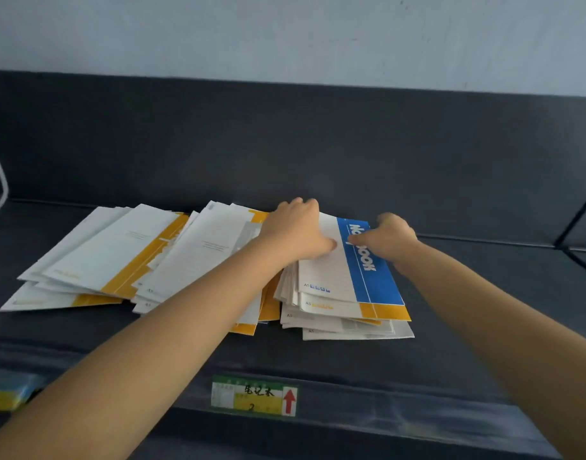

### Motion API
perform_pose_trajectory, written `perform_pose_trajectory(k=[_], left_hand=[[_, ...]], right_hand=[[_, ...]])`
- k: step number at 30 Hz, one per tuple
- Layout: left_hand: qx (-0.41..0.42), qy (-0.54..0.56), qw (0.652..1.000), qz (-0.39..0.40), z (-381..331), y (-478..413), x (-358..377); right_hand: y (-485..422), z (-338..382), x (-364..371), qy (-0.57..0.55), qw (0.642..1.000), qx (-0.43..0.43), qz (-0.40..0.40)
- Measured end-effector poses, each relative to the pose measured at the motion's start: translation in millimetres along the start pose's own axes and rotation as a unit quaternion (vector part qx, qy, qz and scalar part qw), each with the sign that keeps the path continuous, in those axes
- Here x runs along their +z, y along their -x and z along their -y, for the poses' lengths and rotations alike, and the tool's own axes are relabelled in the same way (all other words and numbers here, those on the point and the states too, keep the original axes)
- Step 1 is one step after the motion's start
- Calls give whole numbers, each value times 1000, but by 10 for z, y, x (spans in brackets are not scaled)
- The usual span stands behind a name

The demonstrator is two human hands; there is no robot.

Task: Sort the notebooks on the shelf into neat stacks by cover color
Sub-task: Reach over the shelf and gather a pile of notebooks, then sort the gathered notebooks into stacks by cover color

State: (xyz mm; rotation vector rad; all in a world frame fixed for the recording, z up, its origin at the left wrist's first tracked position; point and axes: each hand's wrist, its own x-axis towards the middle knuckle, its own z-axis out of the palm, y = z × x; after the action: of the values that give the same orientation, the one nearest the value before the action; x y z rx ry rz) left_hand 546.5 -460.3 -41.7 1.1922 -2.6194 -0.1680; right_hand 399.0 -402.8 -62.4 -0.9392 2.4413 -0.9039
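Notebook (371,273), left hand (298,227), right hand (389,239) gripping far edge

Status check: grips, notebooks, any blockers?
Left grip and right grip both hold blue notebook atop mixed right pile. Yellow notebooks fanned loose on the left, unsorted. No blocker seen.

Blue-and-white notebook (358,263) – yellow-and-white notebooks (119,254) – dark grey shelf (451,310)

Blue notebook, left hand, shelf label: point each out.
blue notebook (379,283): head view, blue band of its cover.
left hand (298,229): head view, back of the hand.
shelf label (254,396): head view, middle of the tag.
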Motion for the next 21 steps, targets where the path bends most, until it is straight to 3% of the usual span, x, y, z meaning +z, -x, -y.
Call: perform_pose_trajectory(k=[2,9,21], left_hand=[[64,3,998,6,22,-92,-5],[142,-42,989,-26,-299,-110,85],[283,-41,958,28,-2581,342,405]], right_hand=[[109,3,-71,20,998,21,-56],[425,-369,-496,87,990,22,-108],[1085,-1967,-2059,184,958,71,-207]])
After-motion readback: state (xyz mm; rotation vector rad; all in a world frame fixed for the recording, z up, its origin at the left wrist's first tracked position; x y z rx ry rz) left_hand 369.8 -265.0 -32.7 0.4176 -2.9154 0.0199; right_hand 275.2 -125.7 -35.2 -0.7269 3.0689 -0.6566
